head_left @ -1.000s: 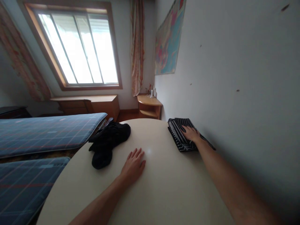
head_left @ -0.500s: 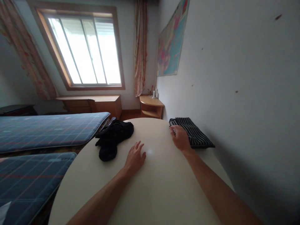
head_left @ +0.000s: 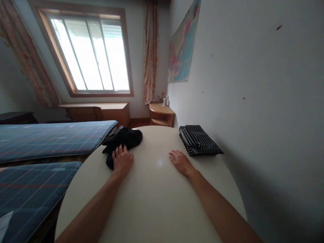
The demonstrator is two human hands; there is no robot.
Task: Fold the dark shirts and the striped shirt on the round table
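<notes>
My left hand (head_left: pixel 122 160) reaches over the near part of a crumpled black cloth bundle (head_left: pixel 128 137), its fingers spread. Whether it presses on the cloth I cannot tell. The bundle lies at the left side of a round cream table (head_left: pixel 162 202). My right hand (head_left: pixel 180 162) is over the table right of the middle, fingers loosely apart and holding nothing. To its right, a folded black cloth with white stripes (head_left: pixel 201 140) lies flat near the wall, apart from the hand.
On the left, plaid blue mattresses (head_left: pixel 55 140) run up beside the table. A white wall (head_left: pixel 253 135) stands close on the right. Beyond the table are a corner shelf (head_left: pixel 162 109), a low wooden desk (head_left: pixel 113 109) and a window (head_left: pixel 93 54).
My left hand has moved left to the black cloth bundle. My right hand has left the striped cloth and come left and nearer. The view has shifted slightly.
</notes>
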